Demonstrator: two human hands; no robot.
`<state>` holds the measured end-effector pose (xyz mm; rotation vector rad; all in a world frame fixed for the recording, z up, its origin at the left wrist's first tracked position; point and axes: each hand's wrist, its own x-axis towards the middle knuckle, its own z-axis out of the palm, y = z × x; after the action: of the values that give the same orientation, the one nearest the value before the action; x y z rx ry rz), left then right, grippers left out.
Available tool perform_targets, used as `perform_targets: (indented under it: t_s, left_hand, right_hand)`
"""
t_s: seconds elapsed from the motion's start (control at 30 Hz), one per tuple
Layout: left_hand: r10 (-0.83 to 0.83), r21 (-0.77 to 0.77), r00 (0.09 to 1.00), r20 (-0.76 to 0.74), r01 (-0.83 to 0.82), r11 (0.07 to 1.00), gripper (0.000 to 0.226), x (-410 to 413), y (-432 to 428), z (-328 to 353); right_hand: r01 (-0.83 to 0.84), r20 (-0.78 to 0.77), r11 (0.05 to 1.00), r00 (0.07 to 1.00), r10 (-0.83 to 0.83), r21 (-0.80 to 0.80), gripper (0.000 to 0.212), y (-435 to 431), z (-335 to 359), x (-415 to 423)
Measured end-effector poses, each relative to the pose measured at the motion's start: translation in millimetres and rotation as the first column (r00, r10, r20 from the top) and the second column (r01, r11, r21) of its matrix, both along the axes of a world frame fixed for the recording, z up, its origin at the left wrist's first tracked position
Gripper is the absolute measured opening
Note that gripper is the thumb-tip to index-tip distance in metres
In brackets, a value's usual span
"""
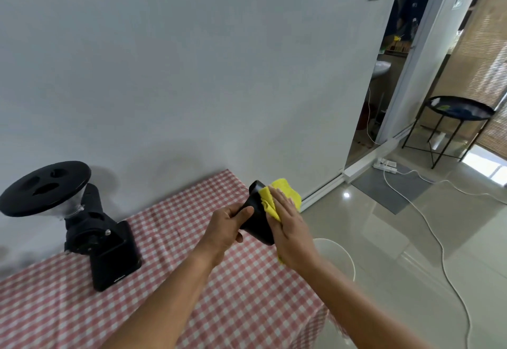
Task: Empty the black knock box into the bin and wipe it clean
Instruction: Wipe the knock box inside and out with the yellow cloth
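Grinder (pixel 101 241) is seen near the surface's (pixel 247 307) back edge, apart from the work. Over the right edge, the knock box (pixel 258 225) is held tilted in the curled left grip (pixel 225 225), probably to steady it. A cloth (pixel 285 192) is pressed against it by the flat, straight-fingered right grip (pixel 288 225). The bin (pixel 333 252) is seen on the floor below, likely to catch falling grounds.
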<state>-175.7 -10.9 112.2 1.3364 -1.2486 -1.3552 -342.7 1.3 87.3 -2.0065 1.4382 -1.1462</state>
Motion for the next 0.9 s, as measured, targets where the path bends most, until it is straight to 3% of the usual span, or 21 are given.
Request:
perform_targets:
  t_s: [0.07, 0.13, 0.27, 0.33, 0.4, 0.53, 0.67, 0.8, 0.9]
  left_hand:
    - [0.002, 0.001, 1.000, -0.012, -0.002, 1.000, 0.020, -0.5, 1.2, 0.8]
    - [0.029, -0.012, 0.999, -0.028, -0.029, 1.000, 0.020, -1.4, 1.3, 1.6]
    - [0.055, -0.055, 0.997, -0.052, -0.058, 0.997, 0.020, -8.1, 5.3, -4.5]
    - [0.029, -0.053, 0.996, -0.079, -0.033, 0.998, 0.021, -10.0, 8.5, -6.1]
    - [-0.027, -0.039, 0.994, -0.106, 0.023, 0.999, 0.023, -6.5, 8.0, -1.9]
    - [-0.106, 0.012, 0.994, -0.039, 0.106, 0.994, 0.031, 2.3, -0.4, 20.9]
    - [-0.060, 0.030, 0.998, 0.033, 0.059, 0.998, 0.034, 0.4, -2.6, 28.8]
    - [-0.068, -0.016, 0.997, 0.026, 0.069, 0.997, 0.021, 1.1, 3.4, 19.5]
    - [-0.110, -0.064, 0.994, -0.019, 0.108, 0.992, 0.025, -2.2, 10.9, 12.1]
  right_hand:
    - [0.025, 0.021, 1.000, 0.999, -0.025, -0.006, 0.045, -9.1, -0.3, 0.0]
    - [0.097, 0.192, 0.986, 0.974, -0.122, 0.138, 0.043, -18.8, -1.7, -2.1]
    - [0.047, 0.593, 0.914, 0.748, -0.299, 0.402, 0.043, -20.3, 3.5, 2.4]
    - [-0.017, 0.697, 0.881, 0.619, -0.362, 0.473, 0.039, -19.1, 6.5, 6.7]
    - [-0.039, 0.731, 0.881, 0.576, -0.367, 0.472, 0.039, -17.9, 5.9, 7.8]
    - [0.066, 0.629, 0.935, 0.724, -0.285, 0.347, 0.048, -8.0, -9.7, 6.0]
    - [0.082, 0.437, 0.956, 0.876, -0.205, 0.283, 0.052, 1.7, -23.0, 5.1]
    - [0.096, 0.353, 0.968, 0.919, -0.176, 0.231, 0.048, 9.9, -20.8, 3.8]
    - [0.090, 0.414, 0.963, 0.889, -0.193, 0.255, 0.047, 4.8, -11.1, -1.4]
